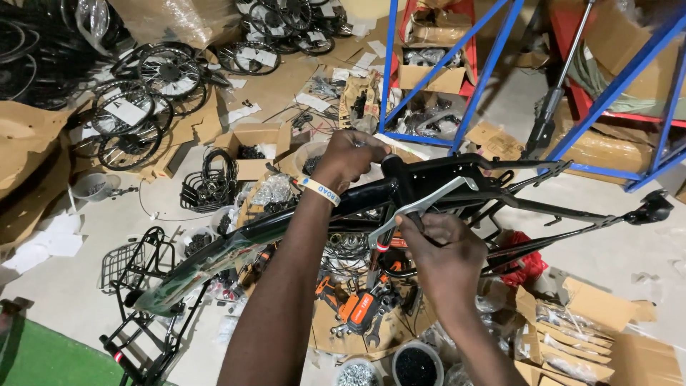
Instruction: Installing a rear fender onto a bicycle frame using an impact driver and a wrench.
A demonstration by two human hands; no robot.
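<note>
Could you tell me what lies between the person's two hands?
In the head view, the black bicycle frame's seat tube stands between the left hand and right hand.

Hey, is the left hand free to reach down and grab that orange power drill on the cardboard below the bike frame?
Probably not right away: the left hand grips the black bike frame, which lies across above the orange drill.

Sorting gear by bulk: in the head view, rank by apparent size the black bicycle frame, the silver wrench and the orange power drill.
1. Black bicycle frame, spanning most of the picture.
2. Silver wrench, held in the right hand.
3. Orange power drill on the floor; it lies farther away, so its rank below the wrench is unsure.
</note>
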